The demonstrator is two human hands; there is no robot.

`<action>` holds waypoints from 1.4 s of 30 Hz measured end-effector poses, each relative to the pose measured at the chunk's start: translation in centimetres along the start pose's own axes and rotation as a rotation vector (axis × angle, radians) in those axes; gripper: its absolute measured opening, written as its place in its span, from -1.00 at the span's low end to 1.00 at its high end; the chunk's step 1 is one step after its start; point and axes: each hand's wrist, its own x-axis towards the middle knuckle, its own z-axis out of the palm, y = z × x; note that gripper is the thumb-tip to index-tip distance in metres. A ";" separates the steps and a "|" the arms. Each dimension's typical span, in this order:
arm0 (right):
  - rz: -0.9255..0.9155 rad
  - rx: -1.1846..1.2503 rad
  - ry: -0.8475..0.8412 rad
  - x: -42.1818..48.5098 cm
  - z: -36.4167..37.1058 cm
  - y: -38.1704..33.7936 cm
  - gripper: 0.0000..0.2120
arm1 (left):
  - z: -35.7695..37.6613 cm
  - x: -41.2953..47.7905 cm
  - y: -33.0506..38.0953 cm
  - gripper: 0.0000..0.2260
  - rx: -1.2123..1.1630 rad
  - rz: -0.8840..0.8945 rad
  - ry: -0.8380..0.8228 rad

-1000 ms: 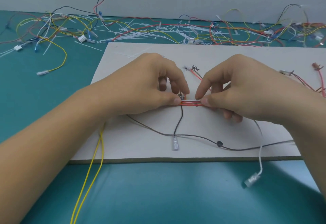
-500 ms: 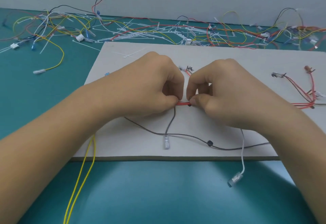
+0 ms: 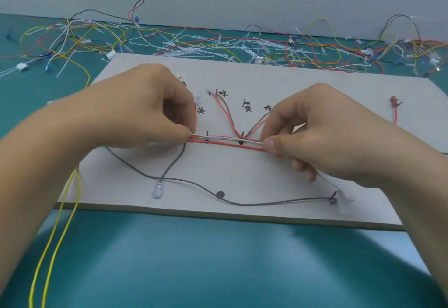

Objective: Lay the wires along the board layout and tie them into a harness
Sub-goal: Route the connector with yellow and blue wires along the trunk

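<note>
Red wires (image 3: 225, 144) pinched between left hand (image 3: 145, 111) and right hand (image 3: 315, 125) (wire clutter (image 3: 218, 45) behind board (image 3: 242, 176)).

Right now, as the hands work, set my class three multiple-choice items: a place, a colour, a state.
1. Where is the heap of loose wires? A in a box; B beyond the board, by the wall; C on the floor.
2. What colour are the two wires trailing off the board's left side? A yellow; B blue; C green.
3. How is the red and white bundle between the left hand and right hand? A slack; B pinched at both ends, stretched straight; C cut.
Answers: 1 B, it lies past the far edge; 2 A, both are yellow; 3 B, each hand pinches an end.
</note>
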 end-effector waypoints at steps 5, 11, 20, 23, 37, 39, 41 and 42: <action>0.108 -0.148 0.024 0.2 -1.1 0.7 -0.85 | 0.4 0.1 0.0 -0.81 -0.004 0.003 0.053; 0.130 -0.187 0.020 0.1 -1.7 0.6 -0.85 | 0.9 0.3 0.8 -0.86 -0.021 0.015 0.088; 0.175 -0.265 -0.004 -0.6 -3.9 1.0 -0.81 | 2.1 0.8 3.4 -0.65 0.023 0.120 0.035; 0.185 -0.245 -0.005 -0.5 -4.3 1.4 -0.83 | 2.6 1.6 4.4 -0.78 0.069 0.153 0.036; 0.192 -0.291 -0.041 0.3 -5.1 2.8 -0.86 | 2.7 4.1 4.6 -0.90 -0.014 0.059 -0.054; 0.122 -0.388 -0.055 0.3 -5.0 2.8 -0.85 | 3.0 4.0 4.5 -0.90 0.000 0.058 -0.039; 0.061 -0.472 -0.048 0.3 -5.0 2.8 -0.84 | 3.1 4.0 4.6 -0.88 0.006 0.056 -0.023; 0.033 -0.499 -0.041 0.4 -5.0 2.9 -0.83 | 3.2 4.1 4.6 -0.87 0.010 0.058 -0.020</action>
